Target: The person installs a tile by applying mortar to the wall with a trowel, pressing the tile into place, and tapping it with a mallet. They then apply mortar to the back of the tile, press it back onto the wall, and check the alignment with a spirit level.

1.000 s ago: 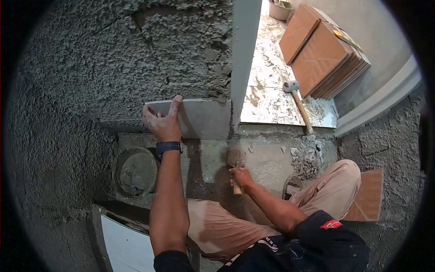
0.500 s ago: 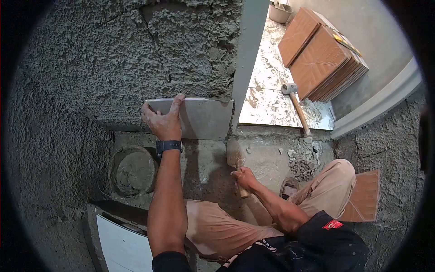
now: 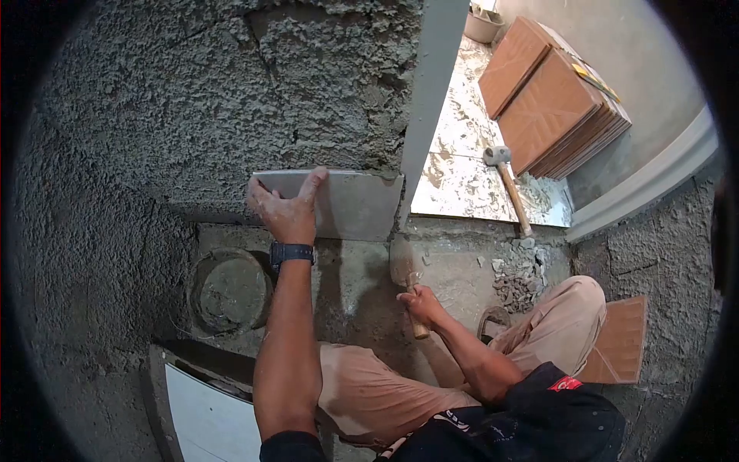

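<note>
Against rough wall (image 3: 192,100), low beside door frame (image 3: 435,100): holding tile (image 3: 358,206) with left hand (image 3: 283,215) clamped on its upper left corner; gripping trowel (image 3: 401,263) in right hand (image 3: 423,305), near tile's lower right corner.

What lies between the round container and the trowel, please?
The head view shows the left forearm, then bare floor before the trowel.

Left fingers (image 3: 314,183) spread on a tile (image 3: 359,208) at the rough wall (image 3: 331,100); right fingers (image 3: 413,296) grip a trowel (image 3: 401,262). A hammer (image 3: 512,192) lies beyond them, a bucket (image 3: 193,300) left of them.
</note>
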`<state>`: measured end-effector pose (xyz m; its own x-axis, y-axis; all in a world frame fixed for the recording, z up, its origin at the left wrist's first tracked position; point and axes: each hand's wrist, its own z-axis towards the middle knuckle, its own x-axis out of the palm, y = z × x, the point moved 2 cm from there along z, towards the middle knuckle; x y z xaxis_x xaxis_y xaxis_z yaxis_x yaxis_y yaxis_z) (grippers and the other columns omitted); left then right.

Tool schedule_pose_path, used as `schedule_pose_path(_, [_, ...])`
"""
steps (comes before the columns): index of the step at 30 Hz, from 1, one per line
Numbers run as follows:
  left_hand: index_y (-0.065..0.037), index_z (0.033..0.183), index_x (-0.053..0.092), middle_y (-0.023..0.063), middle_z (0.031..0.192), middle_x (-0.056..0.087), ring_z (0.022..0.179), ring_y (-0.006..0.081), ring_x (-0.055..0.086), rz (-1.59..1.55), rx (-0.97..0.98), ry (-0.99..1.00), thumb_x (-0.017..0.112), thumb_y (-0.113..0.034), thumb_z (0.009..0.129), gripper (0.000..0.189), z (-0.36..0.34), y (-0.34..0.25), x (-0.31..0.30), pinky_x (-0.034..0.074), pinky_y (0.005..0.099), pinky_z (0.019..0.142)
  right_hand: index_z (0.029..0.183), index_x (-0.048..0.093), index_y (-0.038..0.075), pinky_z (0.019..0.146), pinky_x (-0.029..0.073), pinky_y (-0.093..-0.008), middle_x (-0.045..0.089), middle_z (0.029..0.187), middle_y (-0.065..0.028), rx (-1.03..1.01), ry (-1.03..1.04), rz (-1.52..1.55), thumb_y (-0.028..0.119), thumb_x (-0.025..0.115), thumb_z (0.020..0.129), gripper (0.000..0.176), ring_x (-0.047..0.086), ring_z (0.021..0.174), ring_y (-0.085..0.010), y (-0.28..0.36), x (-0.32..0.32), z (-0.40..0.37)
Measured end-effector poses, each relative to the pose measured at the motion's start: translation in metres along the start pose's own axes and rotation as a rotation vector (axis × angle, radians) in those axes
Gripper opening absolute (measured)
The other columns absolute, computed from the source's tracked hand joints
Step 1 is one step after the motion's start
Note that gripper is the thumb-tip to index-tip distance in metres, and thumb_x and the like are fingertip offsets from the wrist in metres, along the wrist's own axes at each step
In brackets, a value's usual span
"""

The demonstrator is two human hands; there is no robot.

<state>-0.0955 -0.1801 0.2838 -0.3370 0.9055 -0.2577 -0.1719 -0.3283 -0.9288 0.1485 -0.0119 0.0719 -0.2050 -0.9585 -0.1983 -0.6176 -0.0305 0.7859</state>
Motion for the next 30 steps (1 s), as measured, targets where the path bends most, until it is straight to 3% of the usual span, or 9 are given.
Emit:
schedule_pose_path(2, [0.016, 0.146, 0.021, 0.031, 0.145, 0.03, 0.135, 0.0413, 0.038, 0.059, 0.105, 0.066, 0.095, -0.051, 0.057, 0.134, -0.003, 0.003, -0.001, 0.042, 0.048, 0.112, 0.082, 0.055, 0.0, 0.056, 0.046, -0.0371, 0.057, 0.07, -0.0066, -0.077, -0.035, -0.145, 0.023, 0.067, 0.092, 0.028, 0.053, 0.059, -0.0168, 0.01, -0.007, -0.003])
schedule_pose_path(4, [0.016, 0.147, 0.019, 0.0316, 0.146, 0.028, 0.136, 0.0418, 0.036, 0.112, 0.114, 0.073, 0.095, -0.052, 0.055, 0.137, -0.005, 0.001, -0.002, 0.041, 0.048, 0.112, 0.093, 0.057, -0.004, 0.065, 0.049, -0.0422, 0.061, 0.076, -0.0159, 0.002, 0.016, -0.181, 0.031, 0.07, 0.091, 0.038, 0.062, 0.07, -0.0259, 0.039, -0.014, -0.026])
schedule_pose_path(8, [0.018, 0.147, 0.017, 0.0326, 0.15, 0.024, 0.14, 0.0429, 0.033, 0.166, 0.094, 0.08, 0.094, -0.055, 0.052, 0.142, -0.007, -0.004, -0.002, 0.04, 0.0482, 0.114, 0.091, 0.056, -0.003, 0.064, 0.049, -0.0421, 0.059, 0.074, -0.0143, -0.024, 0.005, -0.116, 0.031, 0.069, 0.091, 0.037, 0.06, 0.068, -0.0246, 0.056, -0.024, -0.053])
schedule_pose_path(13, [0.018, 0.147, 0.017, 0.0327, 0.15, 0.023, 0.14, 0.0428, 0.033, 0.171, 0.081, 0.068, 0.093, -0.058, 0.05, 0.144, -0.006, -0.001, -0.001, 0.04, 0.048, 0.114, 0.092, 0.056, 0.003, 0.055, 0.045, -0.0314, 0.057, 0.071, -0.0033, -0.023, 0.111, 0.095, 0.025, 0.067, 0.093, 0.024, 0.056, 0.062, -0.0128, 0.083, -0.047, -0.089])
schedule_pose_path(20, [0.019, 0.147, 0.017, 0.0327, 0.15, 0.023, 0.14, 0.0422, 0.034, 0.148, 0.074, 0.077, 0.093, -0.058, 0.049, 0.146, -0.006, -0.004, -0.003, 0.039, 0.0474, 0.115, 0.101, 0.057, 0.003, 0.055, 0.043, -0.0259, 0.055, 0.074, 0.0, -0.155, 0.105, 0.062, 0.023, 0.066, 0.093, 0.023, 0.053, 0.062, -0.0087, 0.127, -0.085, -0.139])
schedule_pose_path(23, [0.018, 0.146, 0.019, 0.0331, 0.149, 0.026, 0.138, 0.0428, 0.035, 0.186, 0.082, 0.052, 0.093, -0.058, 0.049, 0.145, -0.007, -0.006, -0.002, 0.038, 0.0481, 0.115, 0.109, 0.058, 0.004, 0.052, 0.044, -0.0305, 0.056, 0.078, -0.0071, -0.613, -0.073, -0.316, 0.028, 0.067, 0.091, 0.031, 0.054, 0.06, -0.0153, 0.137, -0.109, -0.145])
schedule_pose_path(24, [0.018, 0.146, 0.019, 0.0331, 0.149, 0.026, 0.138, 0.0428, 0.035, 0.19, 0.081, 0.051, 0.093, -0.058, 0.049, 0.145, -0.005, -0.003, -0.002, 0.038, 0.0481, 0.115, 0.109, 0.058, 0.004, 0.052, 0.044, -0.0305, 0.056, 0.078, -0.0071, -0.612, -0.07, -0.315, 0.028, 0.067, 0.091, 0.031, 0.054, 0.06, -0.0153, 0.147, -0.118, -0.144])
schedule_pose_path(26, [0.014, 0.149, 0.021, 0.0302, 0.147, 0.029, 0.135, 0.0405, 0.041, 0.277, 0.115, 0.035, 0.095, -0.058, 0.05, 0.143, -0.003, 0.004, -0.001, 0.044, 0.0443, 0.11, 0.11, 0.057, 0.004, 0.056, 0.048, -0.0344, 0.052, 0.077, -0.0092, -0.783, -0.216, -0.77, 0.026, 0.066, 0.089, 0.031, 0.056, 0.063, -0.0209, 0.183, -0.135, -0.15])
schedule_pose_path(30, [0.014, 0.148, 0.022, 0.0305, 0.147, 0.029, 0.133, 0.0413, 0.042, 0.276, 0.101, 0.022, 0.095, -0.058, 0.05, 0.142, -0.005, -0.001, -0.002, 0.044, 0.0453, 0.109, 0.108, 0.056, 0.005, 0.06, 0.05, -0.0391, 0.05, 0.079, -0.0103, -0.885, -0.353, -1.045, 0.025, 0.065, 0.089, 0.029, 0.061, 0.071, -0.0265, 0.232, -0.152, -0.145])
